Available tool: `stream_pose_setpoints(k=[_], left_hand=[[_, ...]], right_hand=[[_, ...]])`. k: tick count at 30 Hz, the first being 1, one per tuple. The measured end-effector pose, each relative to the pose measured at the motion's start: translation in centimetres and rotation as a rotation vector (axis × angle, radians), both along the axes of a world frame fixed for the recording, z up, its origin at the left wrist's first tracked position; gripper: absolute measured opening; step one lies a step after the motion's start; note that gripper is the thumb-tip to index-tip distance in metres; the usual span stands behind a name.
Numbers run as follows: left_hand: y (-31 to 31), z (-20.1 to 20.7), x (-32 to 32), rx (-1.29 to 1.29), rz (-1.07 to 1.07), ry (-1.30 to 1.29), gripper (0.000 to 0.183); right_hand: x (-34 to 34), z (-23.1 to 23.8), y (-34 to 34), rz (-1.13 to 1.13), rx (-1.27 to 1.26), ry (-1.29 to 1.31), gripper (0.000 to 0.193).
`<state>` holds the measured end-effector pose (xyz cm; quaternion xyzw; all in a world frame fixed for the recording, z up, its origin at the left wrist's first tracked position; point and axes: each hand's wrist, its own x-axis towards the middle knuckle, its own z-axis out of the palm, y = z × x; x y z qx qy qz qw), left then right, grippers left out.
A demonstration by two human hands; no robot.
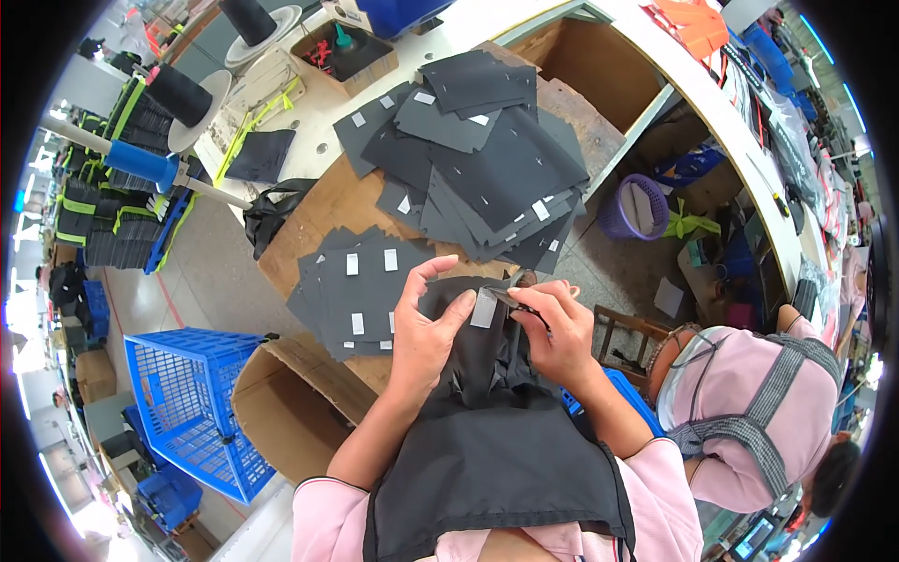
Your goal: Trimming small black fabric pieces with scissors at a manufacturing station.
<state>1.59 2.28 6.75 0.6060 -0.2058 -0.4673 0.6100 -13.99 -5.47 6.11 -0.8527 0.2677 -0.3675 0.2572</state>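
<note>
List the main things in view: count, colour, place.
Fabric piece: 1, dark grey, centre
Small tool: 1, dark, centre
Board: 1, brown, upper centre
Fabric panels: many, dark grey, on board
Thread cones: 2, black, upper left
Basket: 1, purple, upper right
Large crate: 1, blue, left
Large cardboard box: 1, brown, beside crate
Co-worker: 1, pink clothing, right
Apron: 1, black, bottom centre
Left hand: 1, bare, holding fabric piece
Right hand: 1, bare, holding small tool
</note>
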Motion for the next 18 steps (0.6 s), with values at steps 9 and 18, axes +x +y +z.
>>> stream_pose_setpoints(k=[9,18], left_hand=[[-0.2,0.0,0.0,-0.01,-0.005,0.016,0.035],[-0.3,0.5,0.0,-0.015,-0.002,0.038,0.035]], right_hand=[[0.2,0.2,0.2,-0.025,-0.01,0.004,0.034],[0.1,0.7,1.3,-0.062,0.063,0.078,0.031]])
